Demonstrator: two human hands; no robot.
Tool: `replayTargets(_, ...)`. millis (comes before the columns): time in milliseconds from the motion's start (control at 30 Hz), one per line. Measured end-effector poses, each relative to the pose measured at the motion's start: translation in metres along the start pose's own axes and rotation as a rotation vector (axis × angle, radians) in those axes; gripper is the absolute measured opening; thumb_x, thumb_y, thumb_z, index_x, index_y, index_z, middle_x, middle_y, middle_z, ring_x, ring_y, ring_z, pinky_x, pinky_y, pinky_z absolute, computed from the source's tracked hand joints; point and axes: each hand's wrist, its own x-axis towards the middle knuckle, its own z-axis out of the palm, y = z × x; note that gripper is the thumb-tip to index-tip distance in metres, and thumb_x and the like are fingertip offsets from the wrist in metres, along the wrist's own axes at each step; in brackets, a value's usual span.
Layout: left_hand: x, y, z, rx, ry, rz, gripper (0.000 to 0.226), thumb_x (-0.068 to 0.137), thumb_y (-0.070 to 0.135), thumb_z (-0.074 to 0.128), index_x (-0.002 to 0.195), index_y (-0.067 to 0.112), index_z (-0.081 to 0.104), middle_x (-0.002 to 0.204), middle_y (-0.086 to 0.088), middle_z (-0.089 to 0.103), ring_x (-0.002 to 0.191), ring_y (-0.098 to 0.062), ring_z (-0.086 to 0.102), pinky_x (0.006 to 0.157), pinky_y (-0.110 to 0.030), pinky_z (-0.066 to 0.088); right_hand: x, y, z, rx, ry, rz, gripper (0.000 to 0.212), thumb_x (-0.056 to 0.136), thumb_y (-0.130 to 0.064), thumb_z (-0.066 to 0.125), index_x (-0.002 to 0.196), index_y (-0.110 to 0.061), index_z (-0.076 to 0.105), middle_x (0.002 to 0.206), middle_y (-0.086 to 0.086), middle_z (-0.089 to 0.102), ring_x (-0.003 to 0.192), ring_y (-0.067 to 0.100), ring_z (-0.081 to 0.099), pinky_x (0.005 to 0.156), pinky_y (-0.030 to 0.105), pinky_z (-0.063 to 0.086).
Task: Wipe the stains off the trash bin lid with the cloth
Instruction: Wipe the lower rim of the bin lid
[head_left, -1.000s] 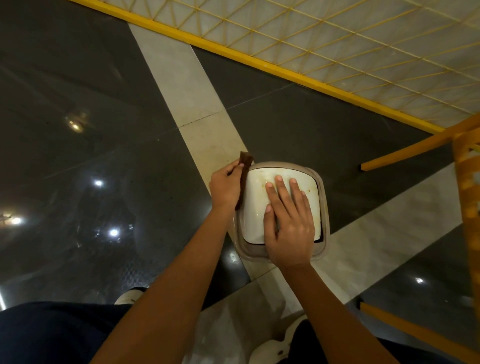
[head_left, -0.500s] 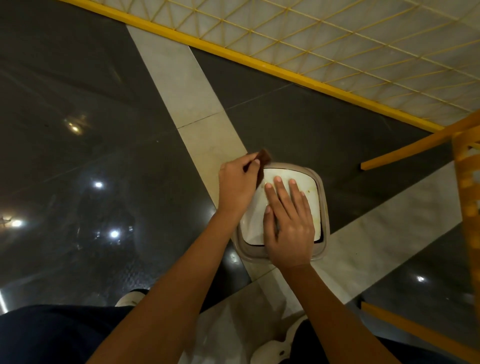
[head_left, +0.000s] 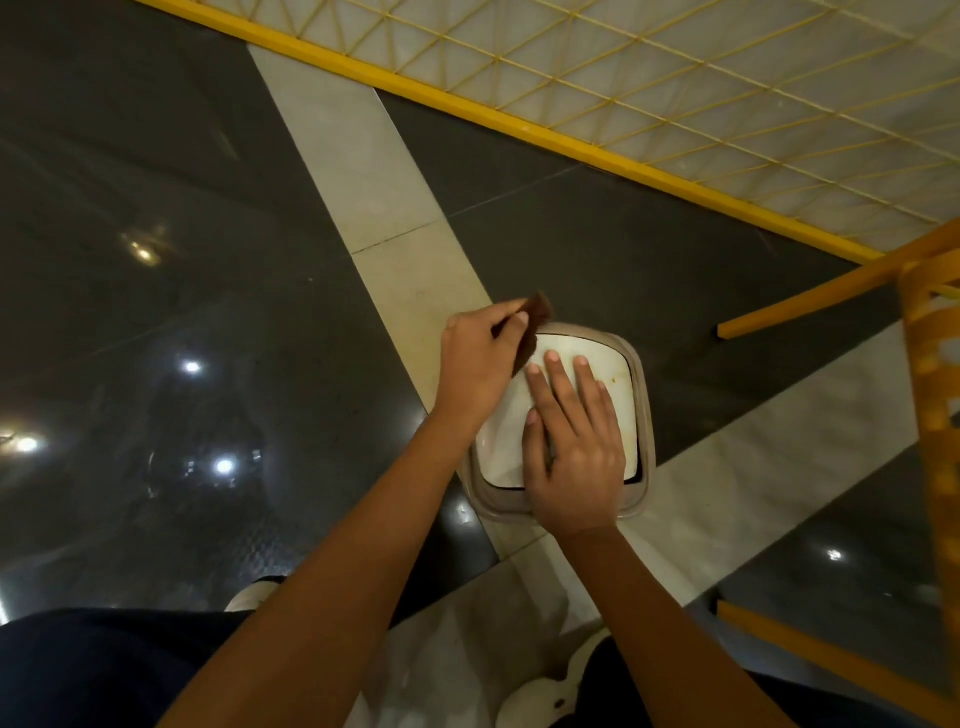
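Polished dark stone floor (head_left: 156, 322), crossed by pale tile bands (head_left: 363, 171), carries the square grey-rimmed trash bin with its white lid (head_left: 626, 395), which stands on a pale band. Your right hand (head_left: 574, 457) lies flat and spread on the lid. Your left hand (head_left: 475, 361) pinches the dark brown cloth (head_left: 535, 325) at the lid's far left corner. Yellow wire-mesh panel (head_left: 675, 78) borders the floor beyond; a yellow frame (head_left: 930, 395) stands to the right.
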Motion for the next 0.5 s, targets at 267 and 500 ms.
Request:
replayTargets(267,-0.001,-0.031,0.0,-0.328,0.093,-0.471,0.027,0.093,0.025,0.052,0.116,0.018,0.065,0.116,-0.001,0.065,0.107,-0.017,0.058,0.101,-0.038,0.045,0.0,0.0,0.0,-0.012,0.005,-0.003,0.047,0.099,-0.037,0.023,0.135,-0.018,0.046,0.143,0.002,0.043,0.137,0.023,0.032,0.108,0.052,0.032)
replayTargets(500,-0.109,-0.048,0.019,-0.374,0.354,-0.491,0.025,0.094,0.017,0.05,0.117,0.016,0.061,0.109,0.0,0.064,0.101,-0.01,0.059,0.079,-0.01,0.045,0.0,0.002,0.001,-0.016,0.022,-0.015,0.046,0.098,-0.036,0.026,0.134,-0.017,0.048,0.142,0.003,0.045,0.136,0.024,0.034,0.108,0.05,0.033)
